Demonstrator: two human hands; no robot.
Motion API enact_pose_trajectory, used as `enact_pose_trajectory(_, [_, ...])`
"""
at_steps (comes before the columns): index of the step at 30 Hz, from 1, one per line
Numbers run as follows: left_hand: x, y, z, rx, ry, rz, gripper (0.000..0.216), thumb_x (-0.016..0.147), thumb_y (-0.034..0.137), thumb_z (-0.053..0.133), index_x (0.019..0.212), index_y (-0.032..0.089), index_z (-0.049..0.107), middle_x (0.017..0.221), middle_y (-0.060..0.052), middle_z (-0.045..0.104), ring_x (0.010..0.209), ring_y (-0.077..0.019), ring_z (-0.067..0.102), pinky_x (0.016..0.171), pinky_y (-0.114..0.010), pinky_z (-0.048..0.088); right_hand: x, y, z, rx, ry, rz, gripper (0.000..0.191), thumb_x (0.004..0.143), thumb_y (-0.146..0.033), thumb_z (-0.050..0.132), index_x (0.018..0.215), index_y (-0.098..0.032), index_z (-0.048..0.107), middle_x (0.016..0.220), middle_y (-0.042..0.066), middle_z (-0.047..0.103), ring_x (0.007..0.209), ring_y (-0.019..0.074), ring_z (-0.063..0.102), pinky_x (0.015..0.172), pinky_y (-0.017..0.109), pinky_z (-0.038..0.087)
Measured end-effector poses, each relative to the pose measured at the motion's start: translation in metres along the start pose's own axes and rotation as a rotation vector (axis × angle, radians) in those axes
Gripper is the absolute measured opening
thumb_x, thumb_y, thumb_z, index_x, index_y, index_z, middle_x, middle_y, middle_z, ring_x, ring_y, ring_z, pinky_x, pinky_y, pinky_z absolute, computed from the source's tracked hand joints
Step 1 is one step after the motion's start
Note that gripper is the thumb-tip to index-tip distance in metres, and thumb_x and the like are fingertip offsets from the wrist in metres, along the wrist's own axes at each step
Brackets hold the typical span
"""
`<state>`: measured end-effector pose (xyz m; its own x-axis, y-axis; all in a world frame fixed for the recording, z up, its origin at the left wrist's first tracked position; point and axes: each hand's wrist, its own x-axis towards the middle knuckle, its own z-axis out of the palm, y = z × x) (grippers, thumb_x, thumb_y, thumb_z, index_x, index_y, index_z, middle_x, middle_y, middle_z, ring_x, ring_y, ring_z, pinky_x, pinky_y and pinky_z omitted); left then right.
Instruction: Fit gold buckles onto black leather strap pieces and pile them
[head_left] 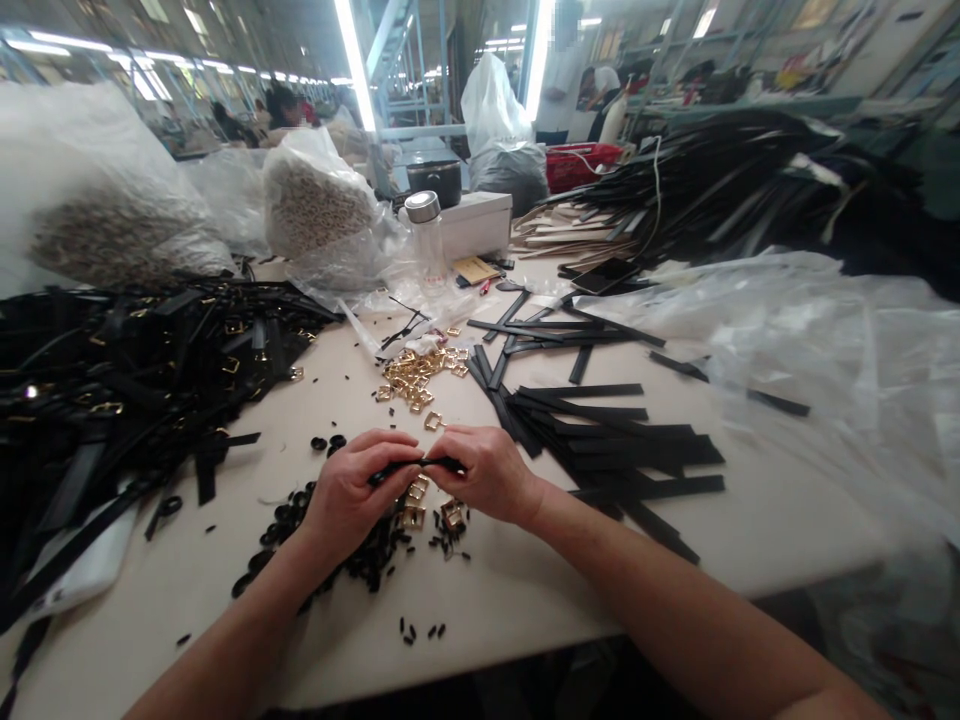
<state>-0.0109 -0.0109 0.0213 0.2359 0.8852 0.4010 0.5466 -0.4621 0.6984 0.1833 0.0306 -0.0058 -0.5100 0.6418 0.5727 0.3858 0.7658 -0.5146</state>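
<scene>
Both hands meet over the middle of the table, pinching one black strap (pixel 391 468) between them. My left hand (pixel 351 490) is closed on its left part, and my right hand (pixel 486 470) grips the right part with thumb and fingertips. Just beyond the fingers lies a pile of gold buckles (pixel 412 375). A few more buckles (pixel 412 515) show below the hands. Small black pieces (pixel 371 560) are heaped under my left hand, partly hidden by it. To the right of my right hand, flat black straps (pixel 622 435) are fanned out.
A large heap of black straps with gold buckles (pixel 150 370) covers the left side. Behind stand filled plastic bags (pixel 319 200), a clear bottle (pixel 427 240) and a white box (pixel 476 225). Plastic sheeting (pixel 840 330) and stacked dark strips (pixel 735 180) lie right. People are farther back.
</scene>
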Motion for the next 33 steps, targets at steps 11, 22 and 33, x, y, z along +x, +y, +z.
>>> enact_pose_trajectory(11, [0.007, -0.008, -0.019, -0.266, 0.489, -0.261, 0.031, 0.081, 0.037, 0.071, 0.107, 0.023, 0.061, 0.109, -0.004, 0.065, 0.097, -0.0183, 0.065, 0.084, -0.029, 0.052, 0.005, 0.002, -0.009, 0.088, 0.057, 0.064, 0.01, 0.081, -0.018, 0.066, 0.072, -0.019, 0.063, 0.067, 0.0, 0.063, 0.061, 0.0113, 0.057, 0.058, 0.021, 0.04])
enact_pose_trajectory(22, [0.007, 0.003, -0.006, -0.547, 0.131, -0.626, 0.048, 0.074, 0.039, 0.076, 0.115, 0.019, 0.062, 0.074, 0.003, 0.064, 0.061, -0.0115, 0.062, 0.062, -0.024, 0.051, 0.004, 0.004, -0.008, 0.022, 0.032, 0.037, 0.013, 0.086, -0.03, 0.068, 0.087, -0.018, 0.068, 0.076, 0.002, 0.067, 0.067, 0.0126, 0.06, 0.062, 0.022, 0.042])
enact_pose_trajectory(33, [0.005, 0.002, -0.004, -0.651, 0.128, -0.648, 0.046, 0.072, 0.034, 0.076, 0.114, 0.019, 0.064, 0.075, 0.002, 0.065, 0.06, -0.0104, 0.06, 0.06, -0.022, 0.048, 0.003, 0.004, -0.008, 0.016, 0.032, -0.005, 0.018, 0.093, -0.035, 0.061, 0.097, -0.019, 0.067, 0.091, 0.006, 0.071, 0.082, 0.0153, 0.066, 0.073, 0.023, 0.047])
